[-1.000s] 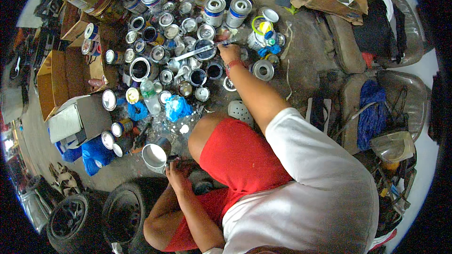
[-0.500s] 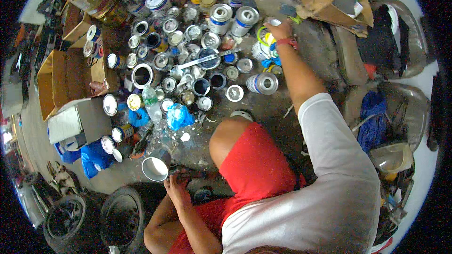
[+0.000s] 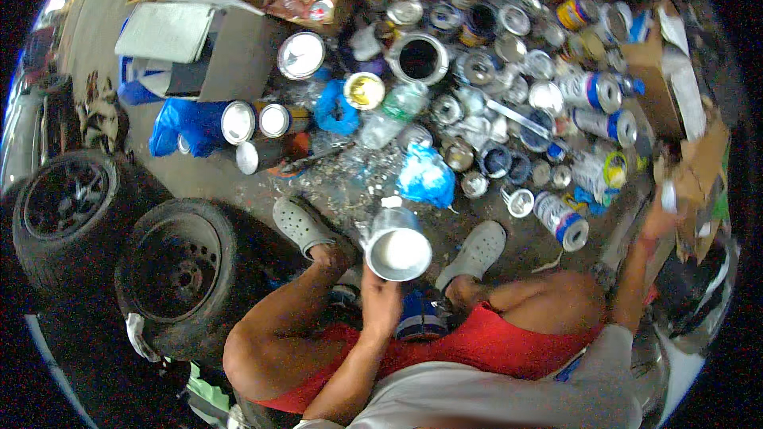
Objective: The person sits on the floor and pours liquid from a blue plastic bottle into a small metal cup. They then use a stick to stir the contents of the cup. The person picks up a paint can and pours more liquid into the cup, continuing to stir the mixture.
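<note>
My left hand [image 3: 380, 302] is closed round the lower side of a silver metal can [image 3: 400, 248]. The can's mouth faces up toward me, and white shows inside it. Out at the far right, my right hand [image 3: 660, 218] is blurred, its fingers bent round a small pale thing [image 3: 669, 196] that I cannot make out. It is beside torn cardboard [image 3: 703, 163], to the right of a yellow-rimmed container [image 3: 615, 169]. Just beyond the silver can lies a crumpled blue plastic bag [image 3: 425, 175]. A clear green-tinted bottle [image 3: 395, 114] lies farther off.
Many used paint cans crowd the floor, among them a wide dark-filled one [image 3: 420, 60] and a tipped one [image 3: 562, 221]. A flat mixing stick [image 3: 520, 117] lies across some. Two tyres [image 3: 179, 274] stand on the left. A grey box [image 3: 234, 56] sits beyond them.
My view has swung left. The silver can stays in my left hand, its mouth now more central before me. My right hand has moved from beside the yellow-rimmed container to near the cardboard.
</note>
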`<control>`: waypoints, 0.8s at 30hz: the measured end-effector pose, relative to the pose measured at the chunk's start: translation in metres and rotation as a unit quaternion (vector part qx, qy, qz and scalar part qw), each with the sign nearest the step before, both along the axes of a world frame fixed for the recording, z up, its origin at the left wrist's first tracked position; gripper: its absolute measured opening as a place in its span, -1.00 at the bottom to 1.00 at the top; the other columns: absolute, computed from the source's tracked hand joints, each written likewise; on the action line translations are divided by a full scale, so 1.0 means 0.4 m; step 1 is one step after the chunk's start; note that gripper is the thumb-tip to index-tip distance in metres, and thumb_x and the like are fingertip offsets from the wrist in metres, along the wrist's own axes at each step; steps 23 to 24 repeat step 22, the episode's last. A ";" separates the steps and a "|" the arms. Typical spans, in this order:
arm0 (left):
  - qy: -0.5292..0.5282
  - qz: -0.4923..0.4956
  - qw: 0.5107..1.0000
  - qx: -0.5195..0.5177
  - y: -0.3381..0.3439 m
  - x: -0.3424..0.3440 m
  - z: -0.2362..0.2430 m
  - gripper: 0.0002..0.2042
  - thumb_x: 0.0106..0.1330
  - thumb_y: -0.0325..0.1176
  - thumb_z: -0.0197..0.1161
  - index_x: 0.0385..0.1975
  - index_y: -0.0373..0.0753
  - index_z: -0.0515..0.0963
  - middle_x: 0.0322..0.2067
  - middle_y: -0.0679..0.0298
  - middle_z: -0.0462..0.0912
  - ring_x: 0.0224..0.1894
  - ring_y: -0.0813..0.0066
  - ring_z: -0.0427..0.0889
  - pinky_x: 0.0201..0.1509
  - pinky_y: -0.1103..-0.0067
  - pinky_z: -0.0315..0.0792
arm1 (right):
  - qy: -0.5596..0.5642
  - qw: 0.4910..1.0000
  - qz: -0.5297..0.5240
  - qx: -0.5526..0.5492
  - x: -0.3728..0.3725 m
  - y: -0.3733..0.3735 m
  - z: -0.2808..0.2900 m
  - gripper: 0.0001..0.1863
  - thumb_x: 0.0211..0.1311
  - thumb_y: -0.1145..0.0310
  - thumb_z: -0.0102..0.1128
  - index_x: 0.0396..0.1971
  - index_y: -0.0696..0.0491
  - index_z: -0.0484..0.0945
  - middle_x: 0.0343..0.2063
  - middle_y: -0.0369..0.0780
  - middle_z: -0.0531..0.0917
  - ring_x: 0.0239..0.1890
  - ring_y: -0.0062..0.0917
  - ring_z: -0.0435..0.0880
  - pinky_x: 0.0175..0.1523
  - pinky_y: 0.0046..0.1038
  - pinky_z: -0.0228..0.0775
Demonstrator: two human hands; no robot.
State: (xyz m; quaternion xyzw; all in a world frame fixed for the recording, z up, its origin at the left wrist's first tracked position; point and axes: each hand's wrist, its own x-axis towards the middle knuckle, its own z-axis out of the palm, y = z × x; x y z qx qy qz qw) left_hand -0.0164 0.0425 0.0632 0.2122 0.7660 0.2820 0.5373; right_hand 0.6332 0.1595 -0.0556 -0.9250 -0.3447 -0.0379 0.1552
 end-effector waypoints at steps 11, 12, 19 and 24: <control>0.045 -0.020 0.999 0.013 0.095 -0.138 0.213 -0.31 0.36 -0.10 0.16 0.39 -0.31 0.12 0.24 -0.13 0.41 0.28 0.01 0.42 0.31 0.36 0.28 | -0.066 0.974 0.190 -0.104 -0.190 -0.203 0.391 0.08 -0.23 0.22 0.63 0.33 0.21 0.21 0.26 0.07 0.36 0.30 -0.08 0.34 0.39 -0.21 0.17; 0.032 0.006 0.999 0.041 0.094 -0.168 0.249 -0.32 0.36 -0.12 0.17 0.38 -0.32 0.14 0.24 -0.10 0.42 0.28 0.06 0.42 0.32 0.38 0.27 | 0.035 0.966 0.243 -0.077 -0.261 -0.136 0.440 0.14 -0.24 0.30 0.62 0.38 0.17 0.08 0.27 0.06 0.33 0.29 -0.15 0.35 0.39 -0.23 0.19; -0.026 0.059 0.990 0.124 0.279 -0.355 0.802 -0.54 0.32 -0.32 0.16 0.20 -0.30 0.33 -0.27 0.27 0.60 -0.30 0.51 0.52 -0.20 0.52 0.42 | 0.245 0.763 0.595 -0.061 -1.281 0.281 1.428 0.03 -0.13 0.59 0.38 0.41 0.08 0.02 0.29 -0.02 0.29 0.31 -0.18 0.33 0.40 -0.25 0.14; -0.039 0.046 0.988 0.142 0.352 -0.439 0.984 -0.57 0.27 -0.36 0.14 0.14 -0.32 0.37 -0.31 0.26 0.60 -0.33 0.52 0.52 -0.25 0.51 0.40 | 0.231 0.646 0.726 -0.035 -1.534 0.347 1.698 -0.02 -0.08 0.59 0.36 0.40 0.09 0.05 0.30 -0.01 0.28 0.29 -0.10 0.34 0.39 -0.22 0.15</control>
